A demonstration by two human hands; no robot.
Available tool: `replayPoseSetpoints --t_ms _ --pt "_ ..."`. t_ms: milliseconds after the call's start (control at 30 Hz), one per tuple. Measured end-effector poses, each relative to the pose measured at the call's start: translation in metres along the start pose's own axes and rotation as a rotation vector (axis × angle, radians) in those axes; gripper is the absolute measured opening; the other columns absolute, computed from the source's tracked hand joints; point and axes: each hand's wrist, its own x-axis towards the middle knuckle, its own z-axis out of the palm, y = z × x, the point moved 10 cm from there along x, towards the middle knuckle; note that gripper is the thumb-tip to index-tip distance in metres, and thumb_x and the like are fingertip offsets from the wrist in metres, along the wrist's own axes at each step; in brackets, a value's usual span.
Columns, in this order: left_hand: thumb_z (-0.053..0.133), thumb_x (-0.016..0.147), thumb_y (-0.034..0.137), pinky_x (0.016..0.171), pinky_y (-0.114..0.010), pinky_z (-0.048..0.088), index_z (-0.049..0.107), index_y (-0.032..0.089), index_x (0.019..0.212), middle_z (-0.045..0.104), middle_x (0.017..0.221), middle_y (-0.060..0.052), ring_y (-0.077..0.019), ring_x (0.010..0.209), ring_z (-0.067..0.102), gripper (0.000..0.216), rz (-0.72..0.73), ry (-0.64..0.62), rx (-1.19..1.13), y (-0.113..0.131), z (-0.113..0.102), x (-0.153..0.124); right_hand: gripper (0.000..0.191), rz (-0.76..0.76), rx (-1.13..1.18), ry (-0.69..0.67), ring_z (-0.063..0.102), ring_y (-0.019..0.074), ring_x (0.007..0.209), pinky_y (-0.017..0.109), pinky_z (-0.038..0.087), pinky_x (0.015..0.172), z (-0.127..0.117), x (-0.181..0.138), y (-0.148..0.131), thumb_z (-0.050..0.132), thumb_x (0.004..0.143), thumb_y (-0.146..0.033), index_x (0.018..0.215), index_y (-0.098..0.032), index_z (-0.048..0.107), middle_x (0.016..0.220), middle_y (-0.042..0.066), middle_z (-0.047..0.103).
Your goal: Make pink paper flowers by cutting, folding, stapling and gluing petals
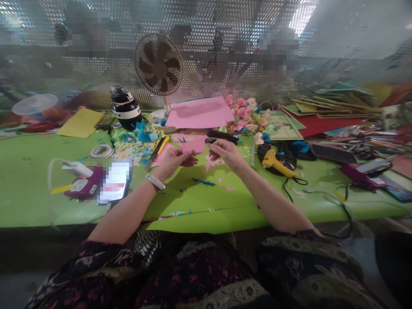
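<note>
My left hand (177, 162), with a white watch on the wrist, is raised over the green table (199, 201). Its fingers are curled together, and whatever they may hold is too small to make out. Opposite it, my right hand (227, 152) has thumb and fingertips pinched. I cannot tell what is between them. On the table below and between the hands lies a short dark blue twisted strip (204, 182). Small pink paper scraps (214, 162) are scattered beside my right hand. Behind both hands is a piece of pink paper (193, 143) with dark pointed blade tips over it.
A yellow cutter (157, 150) and paper shreds (137, 148) lie left of the hands, near a lit phone (115, 181). To the right, a yellow glue gun (277, 163) rests on a dark tray. Paper flowers (244, 113), a fan (158, 64) and a black bottle (127, 109) stand behind.
</note>
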Motion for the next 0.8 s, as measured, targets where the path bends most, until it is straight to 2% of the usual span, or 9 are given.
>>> replayPoseSetpoints --t_ms 133,233,400,700,800 --pt "0.088 0.058 0.056 0.069 -0.033 0.061 0.074 0.011 0.083 0.077 0.074 -0.011 -0.0184 0.061 0.071 0.053 -0.024 -0.034 0.044 -0.005 0.008 -0.003 0.044 0.016 -0.028 -0.129 0.061 0.0091 0.053 0.021 0.053 0.05 0.024 -0.002 0.006 0.08 0.072 -0.056 0.076 -0.016 0.063 0.064 0.0 0.064" --pt "0.087 0.059 0.055 0.067 -0.033 0.06 0.074 0.011 0.082 0.076 0.073 -0.011 -0.0187 0.061 0.072 0.051 -0.034 -0.044 0.061 -0.004 0.009 -0.004 0.042 0.016 -0.007 -0.159 0.059 0.0089 0.051 0.023 0.054 0.049 0.032 -0.003 0.008 0.08 0.073 -0.054 0.073 -0.016 0.062 0.063 -0.001 0.063" --pt "0.087 0.063 0.049 0.062 -0.027 0.058 0.075 0.013 0.094 0.078 0.085 -0.011 -0.0191 0.069 0.074 0.049 -0.015 -0.092 0.076 0.002 0.009 -0.006 0.04 0.029 0.015 -0.175 0.061 0.0092 0.05 0.023 0.055 0.049 0.031 -0.004 0.011 0.079 0.075 -0.051 0.07 -0.016 0.06 0.061 0.0 0.063" --pt "0.088 0.062 0.05 0.064 -0.027 0.058 0.075 0.011 0.088 0.077 0.078 -0.01 -0.0169 0.064 0.073 0.049 0.006 -0.072 0.073 -0.003 0.007 -0.001 0.036 0.036 0.037 -0.19 0.064 0.0103 0.052 0.023 0.055 0.049 0.033 -0.004 0.014 0.083 0.07 -0.046 0.078 -0.014 0.068 0.063 0.001 0.067" --pt "0.087 0.061 0.051 0.065 -0.027 0.058 0.075 0.011 0.086 0.078 0.082 -0.011 -0.0164 0.064 0.072 0.048 0.014 -0.021 0.072 0.001 0.0 0.0 0.028 0.063 0.0 -0.146 0.064 0.0094 0.052 0.02 0.052 0.049 0.02 -0.001 0.011 0.082 0.072 -0.038 0.073 -0.014 0.067 0.065 0.002 0.07"
